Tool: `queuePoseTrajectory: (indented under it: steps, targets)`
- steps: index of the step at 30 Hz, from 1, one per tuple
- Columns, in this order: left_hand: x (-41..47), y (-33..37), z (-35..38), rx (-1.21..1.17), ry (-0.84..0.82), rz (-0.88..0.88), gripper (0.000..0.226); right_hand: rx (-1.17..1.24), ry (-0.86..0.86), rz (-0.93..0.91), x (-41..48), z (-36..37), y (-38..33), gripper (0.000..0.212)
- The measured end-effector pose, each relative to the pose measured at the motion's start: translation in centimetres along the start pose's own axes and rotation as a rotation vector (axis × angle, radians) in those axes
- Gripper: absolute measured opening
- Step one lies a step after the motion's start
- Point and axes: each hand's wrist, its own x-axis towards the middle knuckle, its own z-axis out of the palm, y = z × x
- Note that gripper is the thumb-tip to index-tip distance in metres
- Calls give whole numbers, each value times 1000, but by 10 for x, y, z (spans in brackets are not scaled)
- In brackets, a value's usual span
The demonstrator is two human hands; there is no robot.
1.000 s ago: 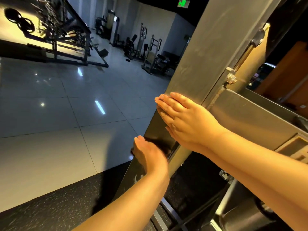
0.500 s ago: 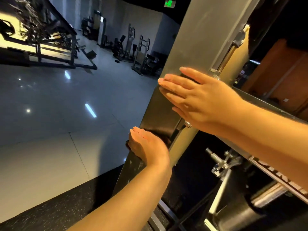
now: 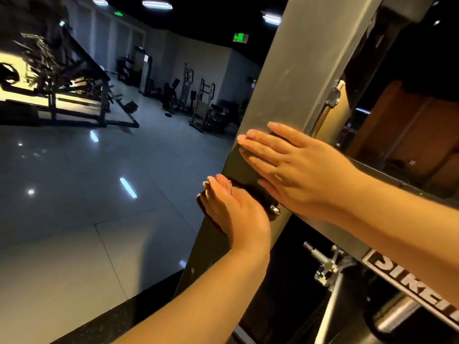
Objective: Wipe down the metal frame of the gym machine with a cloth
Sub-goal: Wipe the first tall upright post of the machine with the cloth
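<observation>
Pressing dark cloth (image 3: 248, 192) flat against metal frame (image 3: 298, 83) w/ left hand (image 3: 233, 214); fingers straight, palm on cloth, not curled round it; cloth mostly hidden under hand, only dark edges peeking out at fingertips & thumb side; sitting on lower, shadowed stretch of upright post, approx. mid-picture. Laying right hand (image 3: 298, 175) flat on same post just above left, fingers straight & together, holding nothing; hands near each other, not touching. Nut & bolt (image 3: 275, 210) at post's edge, between the two wrists. Crossbeam w/ white lettering (image 3: 409, 286) running off to right under right forearm; chrome pin (image 3: 320, 259) below it. Further out: glossy tile floor (image 3: 74, 194) w/ light reflections, black speckled mat (image 3: 124, 316) at post's foot, other gym machines (image 3: 198, 103) along far wall, green exit sign (image 3: 239, 37) overhead.
</observation>
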Motion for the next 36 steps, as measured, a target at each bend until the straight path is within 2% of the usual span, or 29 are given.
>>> queuePoseTrajectory:
  steps: [4, 7, 9, 11, 13, 15, 17, 19, 22, 25, 27, 29, 32, 34, 36]
  targets:
    - [-13, 14, -5, -126, -266, 111, 69, 29, -28, 40, -1, -3, 7, 63]
    - [-18, -5, -16, -17, -252, 277, 63, 41, -32, 42, -3, -2, 4, 63]
    - [-16, -8, -16, -71, -207, 186, 59, 57, -37, 46, -3, -3, 0, 64]
    - [-14, 5, -15, -264, -237, 2, 62, 75, -52, 32, -3, -4, -7, 61]
    - [-14, 26, -14, -476, -307, -102, 60, 106, -51, 25, -3, -5, -12, 61]
    - [-16, 45, -14, -510, -345, -127, 40, 125, -45, 41, -2, -6, -15, 63]
    - [-20, 53, -15, -517, -401, -76, 46, 130, -58, 68, -1, -7, -20, 67]
    - [-20, 48, -18, -523, -354, -2, 56, 129, -77, 87, 5, -8, -28, 67]
    - [-21, 35, -23, -456, -251, 79, 47, 105, -95, 38, 16, -9, -32, 56]
    - [-23, 24, -30, -215, -194, 198, 49, 69, -75, 25, 20, -16, -13, 53]
    - [-19, 17, -30, -134, -162, 132, 53, 43, -5, 73, 19, -25, 12, 57]
    - [-13, 9, -28, -163, -203, 38, 49, 29, 74, 174, 20, -34, 41, 62]
    - [-5, 3, -22, -115, -134, 66, 67, 33, 135, 308, 28, -42, 64, 66]
    - [6, 1, -18, -42, -96, 121, 60, 80, 150, 263, 31, -34, 51, 59]
    - [13, 12, -12, -309, -134, 5, 49, 89, 91, 136, 25, -18, 26, 55]
